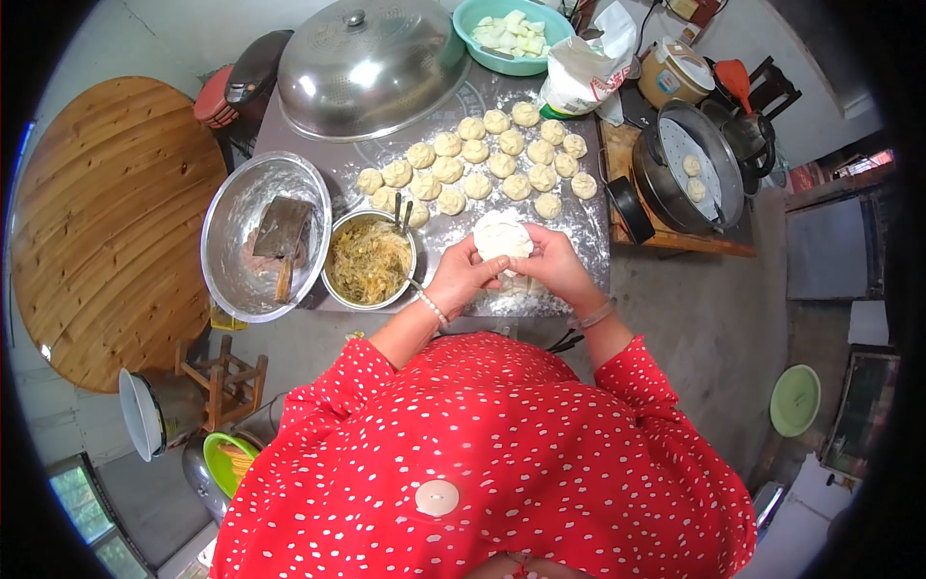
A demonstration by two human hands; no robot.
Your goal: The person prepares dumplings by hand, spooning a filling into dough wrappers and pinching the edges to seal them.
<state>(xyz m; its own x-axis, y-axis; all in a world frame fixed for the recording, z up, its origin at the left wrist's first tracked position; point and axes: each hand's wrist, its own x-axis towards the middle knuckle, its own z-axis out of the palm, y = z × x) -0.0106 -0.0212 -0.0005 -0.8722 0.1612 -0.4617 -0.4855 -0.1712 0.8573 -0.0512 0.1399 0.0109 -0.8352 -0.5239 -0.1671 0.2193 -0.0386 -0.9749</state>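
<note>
Between my left hand (466,271) and my right hand (555,262) is a round, floury dough wrapper (500,237), held by its edges above the near part of the floured table mat (347,174). Several pleated filled buns (502,165) lie in loose rows just beyond it. To the left of my hands stands a metal bowl of shredded filling (370,262) with utensil handles at its rim. More dough pieces (510,289) lie on the mat below my hands, partly hidden by them.
A large metal basin (217,217) holding a cleaver (283,228) stands at the left. Behind are a domed metal lid (369,65), a teal bowl of cut pale vegetable (512,65) and a flour bag (579,87). At right, a steamer pot (655,192) holds two buns (694,177).
</note>
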